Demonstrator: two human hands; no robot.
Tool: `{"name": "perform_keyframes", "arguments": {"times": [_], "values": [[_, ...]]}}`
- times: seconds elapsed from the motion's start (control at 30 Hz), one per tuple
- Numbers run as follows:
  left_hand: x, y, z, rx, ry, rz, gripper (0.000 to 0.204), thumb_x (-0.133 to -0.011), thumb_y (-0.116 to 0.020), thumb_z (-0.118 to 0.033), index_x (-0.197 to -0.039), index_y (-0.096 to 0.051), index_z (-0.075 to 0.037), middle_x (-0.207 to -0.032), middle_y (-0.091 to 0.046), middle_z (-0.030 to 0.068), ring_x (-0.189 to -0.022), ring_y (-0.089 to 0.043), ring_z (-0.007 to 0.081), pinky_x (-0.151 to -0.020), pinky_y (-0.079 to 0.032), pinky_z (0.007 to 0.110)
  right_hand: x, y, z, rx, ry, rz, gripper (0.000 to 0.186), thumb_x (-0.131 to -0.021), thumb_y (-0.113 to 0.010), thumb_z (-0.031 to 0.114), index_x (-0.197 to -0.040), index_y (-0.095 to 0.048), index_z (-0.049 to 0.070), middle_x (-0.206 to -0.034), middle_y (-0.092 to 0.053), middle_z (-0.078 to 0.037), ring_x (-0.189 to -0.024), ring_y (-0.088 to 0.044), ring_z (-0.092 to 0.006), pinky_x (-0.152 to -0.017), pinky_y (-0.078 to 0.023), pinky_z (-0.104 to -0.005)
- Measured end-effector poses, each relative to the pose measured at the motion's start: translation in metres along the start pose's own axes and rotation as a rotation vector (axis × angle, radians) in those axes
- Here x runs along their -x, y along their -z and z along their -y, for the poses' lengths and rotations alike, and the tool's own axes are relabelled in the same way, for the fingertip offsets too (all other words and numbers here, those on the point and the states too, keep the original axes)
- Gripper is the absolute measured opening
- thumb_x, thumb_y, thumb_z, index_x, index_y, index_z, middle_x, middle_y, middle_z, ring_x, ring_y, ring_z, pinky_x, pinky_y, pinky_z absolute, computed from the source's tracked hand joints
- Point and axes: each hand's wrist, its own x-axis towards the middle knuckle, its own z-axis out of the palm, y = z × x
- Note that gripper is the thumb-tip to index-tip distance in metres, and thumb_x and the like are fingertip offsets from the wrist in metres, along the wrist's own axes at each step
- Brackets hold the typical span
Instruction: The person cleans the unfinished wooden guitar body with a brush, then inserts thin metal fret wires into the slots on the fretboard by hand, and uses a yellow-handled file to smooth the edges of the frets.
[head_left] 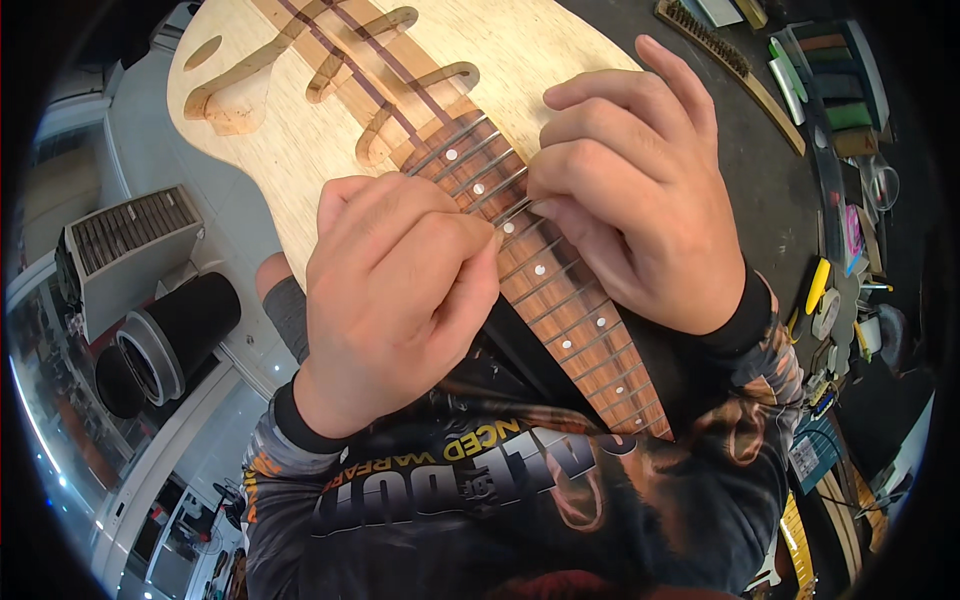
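Note:
An unfinished electric guitar body [530, 50] in pale wood, with routed hollows, lies at the top of the view. Its dark brown fretboard [585, 345], dotted with white inlays and crossed by frets, runs diagonally toward my torso. My left hand [400, 290] is closed at the board's left edge, thumb and forefinger pressed together. Opposite it, my right hand [640, 200] pinches at the right edge, its outer fingers lifted and curled. A thin metal fret wire [515, 210] spans the board between my fingertips; its ends are hidden by them.
A wooden-handled brush [730, 65] lies on the dark bench at upper right. Beyond it are a rack of coloured blocks [845, 85], a yellow-handled tool [818, 285] and assorted small tools. On the left, a black bin [185, 330] stands on the tiled floor beside a grey slatted unit [130, 240].

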Motion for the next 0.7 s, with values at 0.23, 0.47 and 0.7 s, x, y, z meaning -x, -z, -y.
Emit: {"name": "perform_keyframes", "arguments": {"times": [0.23,0.47,0.7], "values": [[-0.003,0.004,-0.01,-0.039,0.028,0.008,0.026,-0.082,-0.093,0.004,-0.103,-0.08,-0.006,-0.094,-0.073,0.0061,-0.086,-0.071,0.0261,-0.088,-0.048,0.041,0.012,0.001,-0.015,-0.144,-0.039,-0.036,0.027,-0.084,-0.094,0.009,-0.105,-0.078,0.016,-0.115,-0.073,0.0,-0.134,-0.072,-0.0315,-0.137,-0.033,-0.0628],[0.0,0.008,-0.011,-0.03,0.025,0.058,0.025,-0.08,-0.091,0.007,-0.099,-0.08,-0.004,-0.09,-0.074,0.0069,-0.082,-0.071,0.0268,-0.086,-0.049,0.042,-0.001,0.009,-0.003,0.094,0.116,0.162,0.028,-0.084,-0.096,0.01,-0.104,-0.077,0.017,-0.113,-0.072,0.0,-0.132,-0.072,-0.0298,-0.137,-0.033,-0.0625],[-0.002,0.002,-0.009,-0.036,0.004,0.02,0.023,-0.08,-0.09,0.008,-0.095,-0.078,-0.005,-0.088,-0.073,0.0066,-0.081,-0.071,0.0269,-0.084,-0.049,0.042,0.003,-0.007,0.004,0.196,0.097,0.081,0.025,-0.085,-0.093,0.01,-0.101,-0.075,0.016,-0.109,-0.073,0.0,-0.129,-0.075,-0.0271,-0.138,-0.034,-0.0627]]}}
